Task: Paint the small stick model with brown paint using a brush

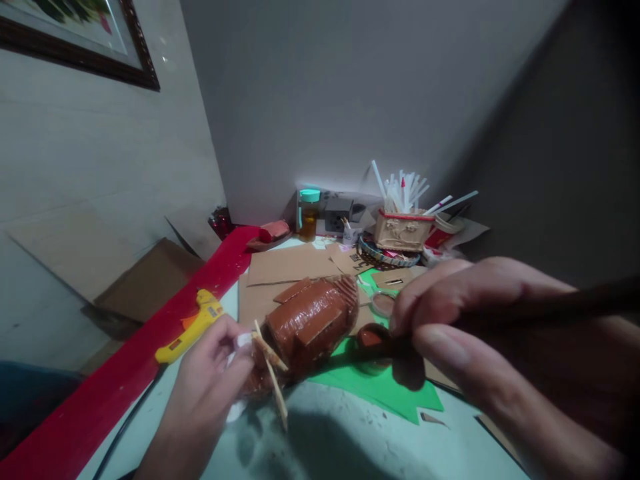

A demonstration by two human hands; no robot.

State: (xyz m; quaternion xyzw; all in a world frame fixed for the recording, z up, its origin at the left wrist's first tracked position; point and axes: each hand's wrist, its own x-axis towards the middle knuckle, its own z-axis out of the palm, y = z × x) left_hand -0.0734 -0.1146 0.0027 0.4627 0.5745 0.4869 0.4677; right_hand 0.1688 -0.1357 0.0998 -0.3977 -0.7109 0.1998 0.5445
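My left hand point(210, 377) holds a brown, barrel-shaped cardboard model point(305, 323) by its near end, lifted slightly over the table; thin wooden sticks point(274, 373) jut from that end. My right hand point(500, 340), very close to the camera, grips a dark paintbrush handle point(550, 307) whose tip reaches a small container of brown paint point(373, 339). The container sits on a green sheet point(380, 390) just right of the model.
A yellow glue gun point(193, 327) lies on a red strip point(115, 380) at the left. Cardboard sheets point(287, 267) cover the mid table. At the back stand a jar with a teal lid point(309, 215), a box of white sticks point(403, 227) and clutter.
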